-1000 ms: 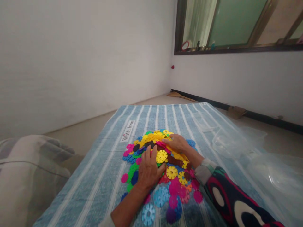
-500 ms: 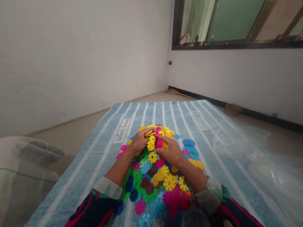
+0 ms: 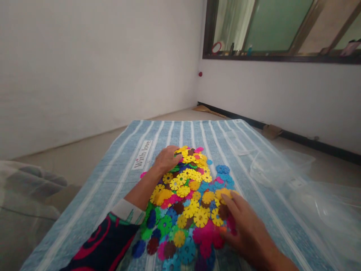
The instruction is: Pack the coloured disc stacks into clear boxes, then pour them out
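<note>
Striped cloth [image 3: 118,177]: flat hands [image 3: 166,160] touch discs [image 3: 187,188].

Soft, even daylight fills the room, coming from the window [image 3: 282,30] at the far right; the white walls [image 3: 98,67] look flat grey and slightly grainy. Shadows are faint and diffuse, only a weak one under the right hand [image 3: 248,233]. The clear plastic sheet [image 3: 310,188] on the right carries pale glare. Wide-angle distortion bends the edges, and the near left corner is soft and smeared; the centre stays fairly sharp
</note>
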`<action>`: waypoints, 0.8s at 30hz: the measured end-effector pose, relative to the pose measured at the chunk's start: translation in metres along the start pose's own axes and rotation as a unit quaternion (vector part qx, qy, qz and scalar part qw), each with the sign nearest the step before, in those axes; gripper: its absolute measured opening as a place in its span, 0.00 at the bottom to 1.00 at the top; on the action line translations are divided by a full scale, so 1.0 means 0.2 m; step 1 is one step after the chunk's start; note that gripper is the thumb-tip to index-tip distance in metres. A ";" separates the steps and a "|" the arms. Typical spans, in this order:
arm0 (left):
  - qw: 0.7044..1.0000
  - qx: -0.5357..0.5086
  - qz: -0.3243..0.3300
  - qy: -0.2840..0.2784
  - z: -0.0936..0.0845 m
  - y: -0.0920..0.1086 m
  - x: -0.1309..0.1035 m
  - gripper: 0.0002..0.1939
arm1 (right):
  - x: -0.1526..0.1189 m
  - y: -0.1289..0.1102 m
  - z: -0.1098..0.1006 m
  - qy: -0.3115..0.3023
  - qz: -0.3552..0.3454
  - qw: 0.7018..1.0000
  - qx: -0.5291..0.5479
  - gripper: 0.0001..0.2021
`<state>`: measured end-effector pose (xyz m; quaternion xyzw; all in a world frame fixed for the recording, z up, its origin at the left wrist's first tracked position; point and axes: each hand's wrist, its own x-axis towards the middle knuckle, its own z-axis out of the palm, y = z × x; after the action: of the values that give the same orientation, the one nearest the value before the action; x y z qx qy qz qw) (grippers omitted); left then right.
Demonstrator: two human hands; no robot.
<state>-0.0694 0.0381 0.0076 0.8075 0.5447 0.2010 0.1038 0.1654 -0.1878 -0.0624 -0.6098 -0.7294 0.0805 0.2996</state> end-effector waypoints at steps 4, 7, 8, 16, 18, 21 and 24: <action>0.990 0.092 -0.043 -0.098 0.07 0.04 0.06 0.36 | -0.08 0.03 0.12 -0.007 -0.016 0.999 -0.040 0.38; 0.988 0.110 -0.017 -0.108 0.10 0.08 0.06 0.34 | 0.04 0.00 0.23 0.005 -0.035 0.999 -0.036 0.36; 0.988 0.104 0.009 -0.110 0.10 0.09 0.04 0.30 | 0.09 -0.01 0.26 0.013 -0.031 0.999 -0.027 0.36; 0.988 -0.045 0.077 -0.126 0.02 0.10 -0.17 0.20 | 0.52 -0.06 0.37 0.089 -0.009 0.986 0.142 0.34; 0.989 -0.075 0.078 -0.099 0.01 0.10 -0.23 0.20 | 0.62 -0.09 0.37 0.111 0.011 0.979 0.171 0.29; 0.987 -0.115 0.102 -0.050 0.03 0.09 -0.33 0.20 | 0.74 -0.15 0.35 0.114 0.018 0.974 0.194 0.25; 0.988 -0.100 0.113 0.028 0.02 0.06 -0.45 0.20 | 0.81 -0.20 0.29 0.071 -0.026 0.976 0.204 0.24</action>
<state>-0.0871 -0.0494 -0.0111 0.8434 0.4298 0.2876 0.1453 0.0885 -0.0302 -0.0351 -0.5207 -0.6898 0.1765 0.4709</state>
